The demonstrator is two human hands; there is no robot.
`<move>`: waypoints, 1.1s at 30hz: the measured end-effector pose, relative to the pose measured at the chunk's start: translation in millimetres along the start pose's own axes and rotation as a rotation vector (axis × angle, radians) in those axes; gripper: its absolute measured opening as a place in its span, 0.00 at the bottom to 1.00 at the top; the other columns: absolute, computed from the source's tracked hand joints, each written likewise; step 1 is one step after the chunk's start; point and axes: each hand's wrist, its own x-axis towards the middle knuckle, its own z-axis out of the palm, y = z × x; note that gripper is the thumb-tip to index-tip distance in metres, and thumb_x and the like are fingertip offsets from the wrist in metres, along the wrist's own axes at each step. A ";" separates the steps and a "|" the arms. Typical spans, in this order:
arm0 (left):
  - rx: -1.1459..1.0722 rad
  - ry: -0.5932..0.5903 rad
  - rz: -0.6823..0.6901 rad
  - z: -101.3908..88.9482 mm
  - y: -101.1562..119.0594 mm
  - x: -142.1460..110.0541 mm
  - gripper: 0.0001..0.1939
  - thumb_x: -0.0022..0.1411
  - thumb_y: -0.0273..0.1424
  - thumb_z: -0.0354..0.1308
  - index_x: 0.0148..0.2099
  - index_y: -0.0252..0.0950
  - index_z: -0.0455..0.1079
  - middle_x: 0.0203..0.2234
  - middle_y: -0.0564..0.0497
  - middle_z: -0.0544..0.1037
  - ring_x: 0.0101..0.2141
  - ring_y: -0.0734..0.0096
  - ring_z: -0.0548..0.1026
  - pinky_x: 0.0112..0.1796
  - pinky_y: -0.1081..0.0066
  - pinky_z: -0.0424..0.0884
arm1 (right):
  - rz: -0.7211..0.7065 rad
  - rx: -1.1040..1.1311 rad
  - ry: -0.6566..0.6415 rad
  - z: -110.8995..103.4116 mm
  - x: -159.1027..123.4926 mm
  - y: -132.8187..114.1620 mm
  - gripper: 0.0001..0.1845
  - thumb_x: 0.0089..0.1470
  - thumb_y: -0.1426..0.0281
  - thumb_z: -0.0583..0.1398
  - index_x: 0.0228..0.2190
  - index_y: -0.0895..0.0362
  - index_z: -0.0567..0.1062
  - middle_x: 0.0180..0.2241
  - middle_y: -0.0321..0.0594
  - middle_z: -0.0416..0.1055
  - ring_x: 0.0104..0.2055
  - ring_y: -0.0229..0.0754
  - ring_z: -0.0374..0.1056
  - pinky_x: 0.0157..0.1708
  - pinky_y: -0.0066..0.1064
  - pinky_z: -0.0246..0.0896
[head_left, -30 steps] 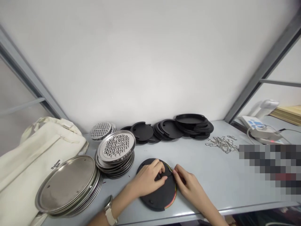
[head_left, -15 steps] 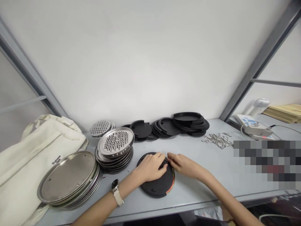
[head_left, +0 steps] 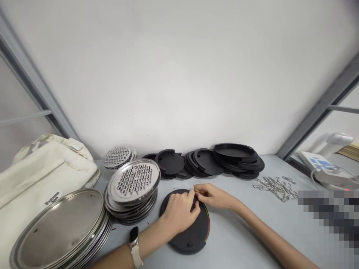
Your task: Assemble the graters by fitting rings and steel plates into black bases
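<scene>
A round black disc [head_left: 186,235], with a red and yellow edge showing along its right side, lies flat on the grey table. My left hand [head_left: 179,211] rests on top of it, fingers curled down at the upper right part and thumb bent, holding it. At the disc's upper right rim, my right hand [head_left: 206,195] has thumb and forefinger pinched together close beside the left fingertips. Earlier, a small shiny metal clip showed at this spot; the fingers now mostly hide it. A watch with a pale strap [head_left: 135,248] is on my left wrist.
Left are stacked metal grater discs [head_left: 134,181], larger plain metal discs [head_left: 61,231] and a cream bag [head_left: 42,172]. Black notched discs [head_left: 207,161] line the wall. Metal wire clips [head_left: 276,186] lie right, near a white device [head_left: 322,164] with a cable.
My right hand has shifted from the disc's right side up to its upper right rim, closer to the left fingers. My left hand stays on the disc. The camera view has shifted slightly.
</scene>
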 end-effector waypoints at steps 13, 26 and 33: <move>-0.039 -0.056 0.042 1.2 -6.8 -4.9 0.08 0.64 0.34 0.44 0.38 0.38 0.62 0.26 0.50 0.75 0.27 0.63 0.74 0.27 0.69 0.65 | 0.056 0.099 -0.099 -3.5 -9.8 5.4 0.11 0.53 0.75 0.51 0.22 0.56 0.53 0.20 0.27 0.45 0.23 0.31 0.41 0.21 0.25 0.39; -0.037 -0.031 0.064 0.6 -7.4 -5.1 0.08 0.65 0.35 0.45 0.39 0.37 0.62 0.27 0.51 0.75 0.27 0.63 0.74 0.26 0.69 0.63 | 0.068 0.062 -0.068 -0.8 -10.2 1.6 0.20 0.61 0.61 0.48 0.21 0.56 0.53 0.20 0.28 0.45 0.22 0.31 0.41 0.21 0.26 0.39; -0.025 -0.004 0.072 0.1 -7.7 -5.9 0.07 0.65 0.34 0.45 0.39 0.38 0.62 0.25 0.53 0.74 0.26 0.64 0.74 0.25 0.70 0.61 | 0.067 0.053 -0.047 2.1 -10.6 1.2 0.21 0.62 0.59 0.47 0.21 0.56 0.53 0.20 0.28 0.45 0.22 0.32 0.42 0.21 0.26 0.39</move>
